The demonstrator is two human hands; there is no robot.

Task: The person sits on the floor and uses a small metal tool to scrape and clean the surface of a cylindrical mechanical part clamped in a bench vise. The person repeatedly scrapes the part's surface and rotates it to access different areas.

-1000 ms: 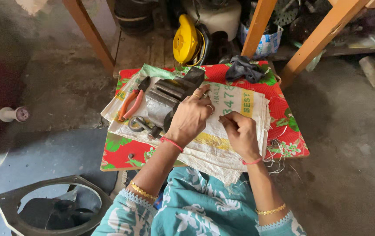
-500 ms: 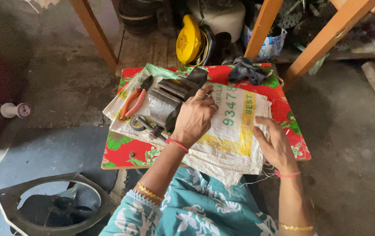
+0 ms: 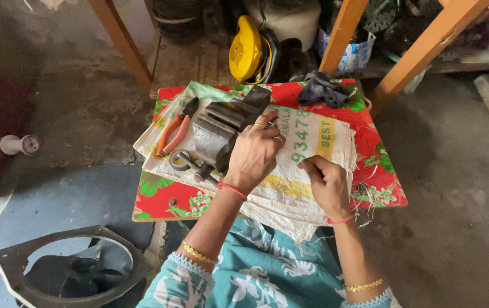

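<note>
On a low table (image 3: 164, 206), a grey bench vise (image 3: 221, 128) is being gripped by the left hand (image 3: 254, 157), fingers curled over it; something thin is being pinched by the right hand (image 3: 327, 185) above a white woven sack (image 3: 307, 134).

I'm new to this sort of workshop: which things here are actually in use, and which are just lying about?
In use:
- left hand, resting on the metal vise
- right hand, pinching something too fine to make out
- white woven sack under both hands

Lying about:
- orange-handled pliers
- dark rag
- yellow machine
- fan frame on the floor
</note>
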